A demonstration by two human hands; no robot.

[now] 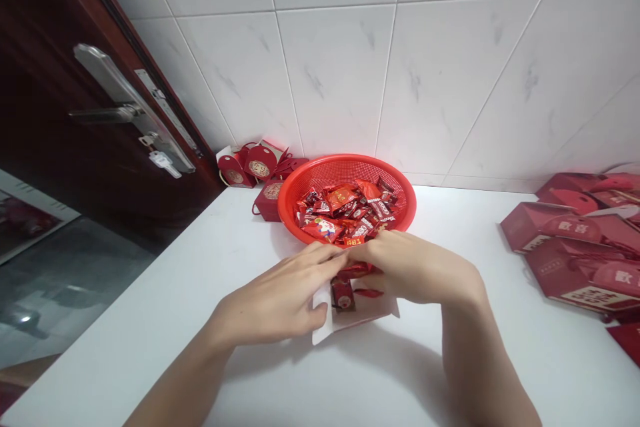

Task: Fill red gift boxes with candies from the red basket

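Observation:
A small open gift box, its pale inside showing, sits on the white table in front of me. Several red-wrapped candies lie in it. My left hand grips the box's left side, thumb near the front corner and fingers along the far edge. Over the box's right side, my right hand is bent down with curled fingers inside it, beside the candies. Whatever those fingertips pinch is hidden. Just behind both hands stands a red plastic basket holding many wrapped candies.
Red gift boxes with gold emblems are grouped behind the basket's left side, against the tiled wall. More folded red boxes are stacked at the right. A dark door with a metal handle and keys stands beyond the table's left edge.

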